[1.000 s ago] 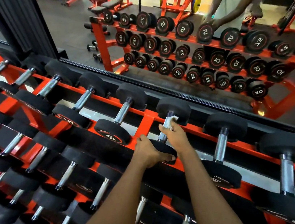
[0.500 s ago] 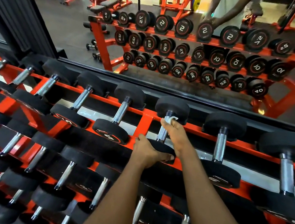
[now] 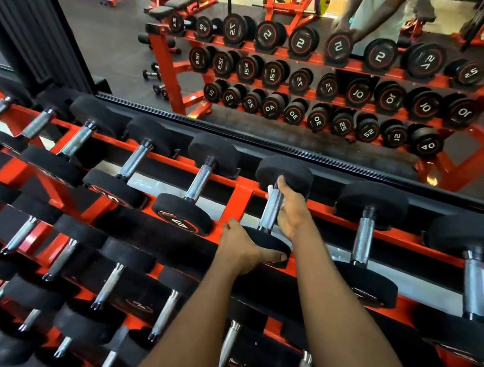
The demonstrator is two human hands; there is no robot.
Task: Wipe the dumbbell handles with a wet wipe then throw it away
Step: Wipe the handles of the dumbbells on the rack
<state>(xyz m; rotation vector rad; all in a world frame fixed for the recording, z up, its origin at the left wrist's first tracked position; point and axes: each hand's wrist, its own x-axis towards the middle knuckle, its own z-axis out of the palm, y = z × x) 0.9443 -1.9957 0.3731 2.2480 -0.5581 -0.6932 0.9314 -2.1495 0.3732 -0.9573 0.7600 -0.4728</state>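
Left hand, right hand, bare forearms

A gym: an orange rack of dumbbells before a wall mirror reflecting weight machines.

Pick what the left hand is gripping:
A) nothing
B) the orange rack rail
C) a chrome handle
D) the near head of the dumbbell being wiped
D: the left hand grips the near black head of the dumbbell, while the right hand holds the wipe on its handle.
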